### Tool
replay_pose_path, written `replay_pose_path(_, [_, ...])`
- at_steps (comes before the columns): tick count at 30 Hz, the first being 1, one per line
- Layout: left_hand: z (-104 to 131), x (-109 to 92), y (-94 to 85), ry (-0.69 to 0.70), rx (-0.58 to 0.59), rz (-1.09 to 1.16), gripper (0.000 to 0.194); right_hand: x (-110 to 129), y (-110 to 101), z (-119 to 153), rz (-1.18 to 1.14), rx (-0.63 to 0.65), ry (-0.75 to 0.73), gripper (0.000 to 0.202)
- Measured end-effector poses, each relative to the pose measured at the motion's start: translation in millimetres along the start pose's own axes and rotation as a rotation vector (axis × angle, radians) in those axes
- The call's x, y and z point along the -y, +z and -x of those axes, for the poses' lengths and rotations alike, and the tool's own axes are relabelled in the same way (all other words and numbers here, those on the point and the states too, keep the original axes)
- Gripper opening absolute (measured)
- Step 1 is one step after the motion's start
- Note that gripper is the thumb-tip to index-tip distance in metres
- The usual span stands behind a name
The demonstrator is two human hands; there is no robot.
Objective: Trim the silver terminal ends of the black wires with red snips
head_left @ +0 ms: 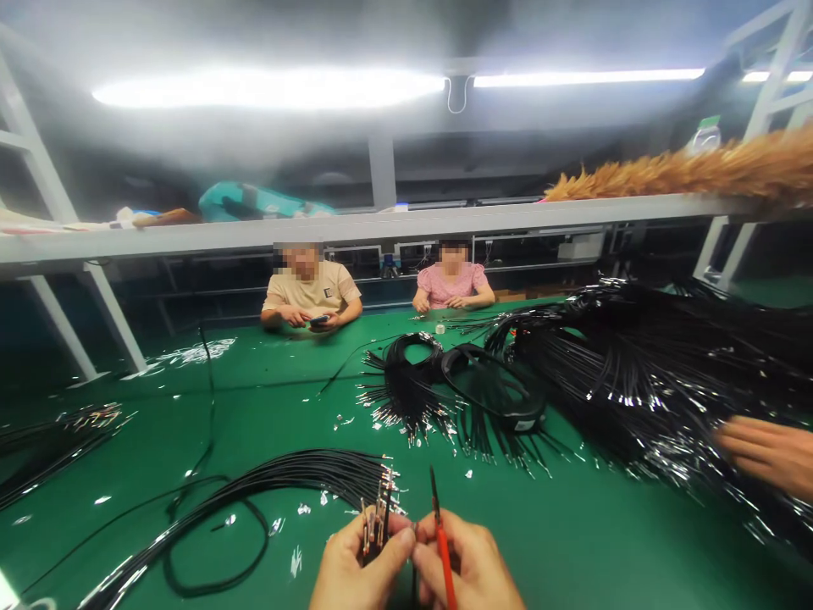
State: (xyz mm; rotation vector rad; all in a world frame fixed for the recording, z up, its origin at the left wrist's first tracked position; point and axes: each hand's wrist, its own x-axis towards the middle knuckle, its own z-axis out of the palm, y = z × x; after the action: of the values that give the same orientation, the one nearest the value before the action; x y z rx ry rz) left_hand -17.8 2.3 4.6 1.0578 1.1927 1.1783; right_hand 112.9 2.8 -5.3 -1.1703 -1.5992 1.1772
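At the bottom centre, my left hand [365,559] is closed round several black cable ends [376,521] with bare coppery and silvery tips. Beside it, my right hand [467,563] holds a red-handled tool [445,555] whose thin dark point stands upward. The thumbs of both hands meet at a single dark cable between them; its tip is too small to make out. Just behind my left hand lies a bundle of black cables [279,474], curving in from the lower left over the green table [305,415].
Coiled black cables [412,381] lie ahead, and a large cable pile [610,364] covers the right side, where another person's hand [771,453] reaches in. Two people sit across the table, one holding a phone [319,320]. A white shelf [381,222] spans above. Small scraps dot the tabletop.
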Motion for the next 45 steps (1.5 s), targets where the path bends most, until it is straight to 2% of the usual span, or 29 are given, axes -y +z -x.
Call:
replay_pose_path(5, [4, -3, 0.7, -0.034, 0.046, -0.003, 0.043, -1, 0, -1, -0.174, 0.012, 0.059, 0.034])
replay_pose_path(8, [2, 2, 0.6, -0.021, 0.088, 0.008, 0.039, -1, 2, -1, -0.273, 0.026, 0.083, 0.039])
replay_pose_path(12, [-3, 13, 0.1, 0.017, 0.156, 0.086, 0.034, 1, 4, 1, -0.353, 0.009, 0.075, 0.037])
replay_pose_path(19, [-5, 22, 1.3, 0.076, 0.154, 0.084, 0.03, -4, 7, -2, -0.456, -0.04, 0.145, 0.035])
replay_pose_path(23, [-3, 19, 2.6, -0.014, 0.121, 0.207, 0.032, -4, 3, -5, -0.421, -0.009, 0.144, 0.039])
replay_pose_path(25, [-3, 17, 2.9, -0.049, 0.084, 0.222, 0.034, 3, -5, -4, -0.24, 0.026, 0.128, 0.037])
replay_pose_path(27, [-2, 15, 3.0, -0.067, 0.05, 0.223, 0.034, 12, -17, -2, 0.108, 0.043, 0.058, 0.036])
replay_pose_path(31, [0, 11, 3.5, -0.085, 0.028, 0.262, 0.034, 20, -44, 6, 1.013, -0.034, -0.273, 0.026])
replay_pose_path(34, [1, 11, 4.3, -0.082, 0.033, 0.264, 0.033, 14, -59, 11, 1.477, -0.01, -0.514, 0.011])
replay_pose_path(35, [1, 10, 4.7, -0.081, 0.028, 0.258, 0.032, 13, -61, 12, 1.582, 0.001, -0.571, 0.008])
replay_pose_path(38, [2, 10, 6.1, -0.066, 0.016, 0.227, 0.031, 17, -62, 14, 1.764, 0.013, -0.631, 0.021])
replay_pose_path(45, [3, 10, 7.3, -0.029, 0.03, 0.223, 0.029, 34, -53, 13, 1.881, 0.012, -0.684, 0.021])
